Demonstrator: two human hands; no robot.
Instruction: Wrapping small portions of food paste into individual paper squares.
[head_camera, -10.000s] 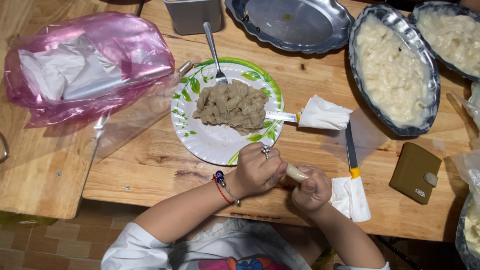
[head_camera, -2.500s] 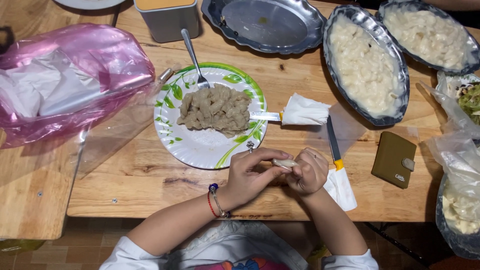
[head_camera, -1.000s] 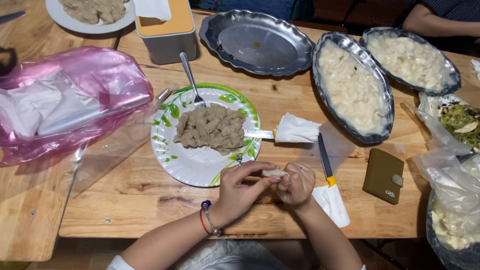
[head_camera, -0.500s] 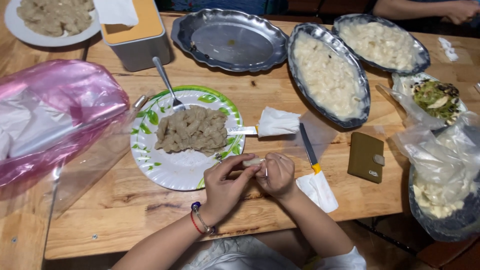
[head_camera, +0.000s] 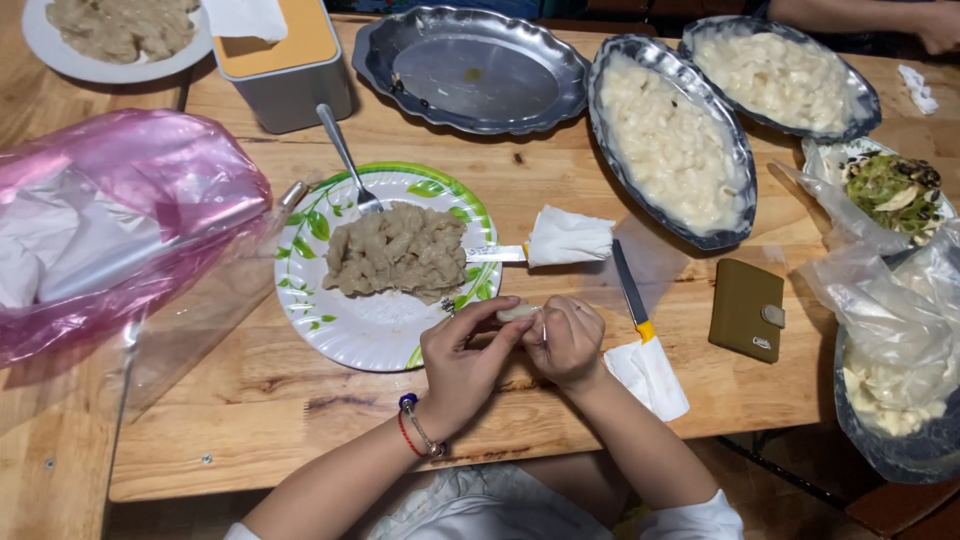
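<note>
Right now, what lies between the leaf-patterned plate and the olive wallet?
In the head view, between the plate and the wallet lie a folded white napkin and a yellow-handled knife.

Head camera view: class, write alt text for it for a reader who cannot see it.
Both hands, left hand and right hand, pinch a small pale dumpling over a wooden table. Just beyond sits a leaf-patterned plate of brownish filling with a fork, and two oval metal trays of pale pieces.
</note>
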